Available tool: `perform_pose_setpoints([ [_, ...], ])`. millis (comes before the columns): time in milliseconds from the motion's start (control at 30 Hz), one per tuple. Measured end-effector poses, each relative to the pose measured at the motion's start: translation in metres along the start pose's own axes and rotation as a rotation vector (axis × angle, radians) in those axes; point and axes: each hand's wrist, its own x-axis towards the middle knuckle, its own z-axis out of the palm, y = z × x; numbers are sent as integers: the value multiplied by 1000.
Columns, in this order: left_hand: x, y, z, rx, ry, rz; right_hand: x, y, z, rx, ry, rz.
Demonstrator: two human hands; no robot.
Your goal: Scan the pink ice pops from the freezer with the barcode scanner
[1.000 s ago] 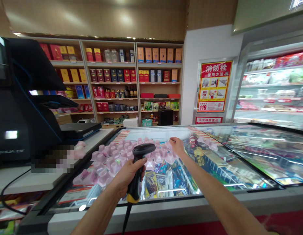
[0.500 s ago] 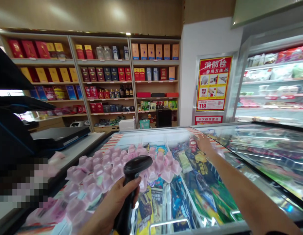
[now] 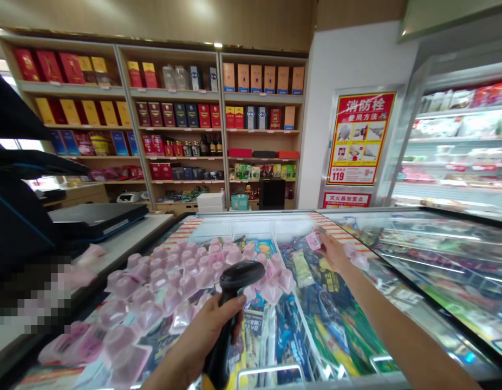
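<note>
Fingertips of the right hand (image 3: 333,253) pinch one small, pale pink plastic cup (image 3: 313,240) with a printed label, poking out just beyond them over the far part of the freezer. And the left hand (image 3: 218,320)? Wrapped around one black-and-yellow handheld scanner (image 3: 241,275), its head tipped up near the middle. A big crowd of translucent pink plastic cups (image 3: 189,265) spreads in front of the left hand and away to its left, dozens, too overlapped to count exactly, with a small pink cluster (image 3: 357,258) just past the right wrist. Beneath it all, one glass-topped chest freezer (image 3: 251,223), colourful packets (image 3: 291,336) showing through! Off left, one flat black machine (image 3: 96,219) sits on a white counter. Across the back, pale wooden shelving (image 3: 262,98) in three bays, six orange boxes (image 3: 256,78) topping the right one; beside it, two red wall signs (image 3: 361,138), then one lit display fridge (image 3: 457,187).
</note>
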Motion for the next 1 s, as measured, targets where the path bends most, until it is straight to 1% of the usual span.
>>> perform_pose_setpoints([
  [67, -15, -7, 1, -5, -21, -5, -23, -12, 20, 243, -86, 54],
  [133, -34, -11, 2, -20, -36, -21, -48, -24, 41, 422, -158, 102],
  [167, -44, -11, 2, -27, -37, -23, -60, -29, 51, 477, -180, 119],
  [267, -75, -8, 4, -44, -5, 8, -93, -41, 74, 555, -222, 150],
  [333, -92, -4, 4, -48, 13, 41, -108, -44, 84, 552, -242, 154],
  [367, -99, -3, 4, -47, 1, 49, -115, -45, 87, 536, -243, 151],
  [433, -106, -2, 2, -46, -45, 58, -123, -45, 91, 455, -207, 134],
  [500, -107, -2, 0, -53, -57, 76, -127, -45, 90, 257, -131, 69],
  [567, -103, -3, -4, -59, -5, 106, -127, -43, 87, -38, -64, -59],
  [633, -96, -3, -6, -51, 59, 120, -125, -40, 87, -316, -28, -206],
  [700, -89, -3, -8, -38, 104, 110, -122, -37, 93, -500, 5, -314],
  [767, -82, -4, -8, -33, 118, 92, -119, -32, 107, -609, 17, -381],
  [800, -78, -4, -7, -36, 121, 89, -117, -30, 114, -645, -8, -413],
  [867, -72, -4, -5, -44, 122, 90, -111, -27, 125, -683, -106, -489],
  [900, -69, -5, -2, -45, 121, 86, -106, -25, 125, -689, -145, -528],
  [933, -66, -5, 0, -45, 119, 76, -99, -24, 119, -699, -156, -560],
  [967, -63, -5, 3, -42, 115, 60, -91, -23, 106, -720, -133, -581],
  [1000, -60, -4, 7, -38, 109, 39, -81, -22, 87, -755, -65, -583],
])
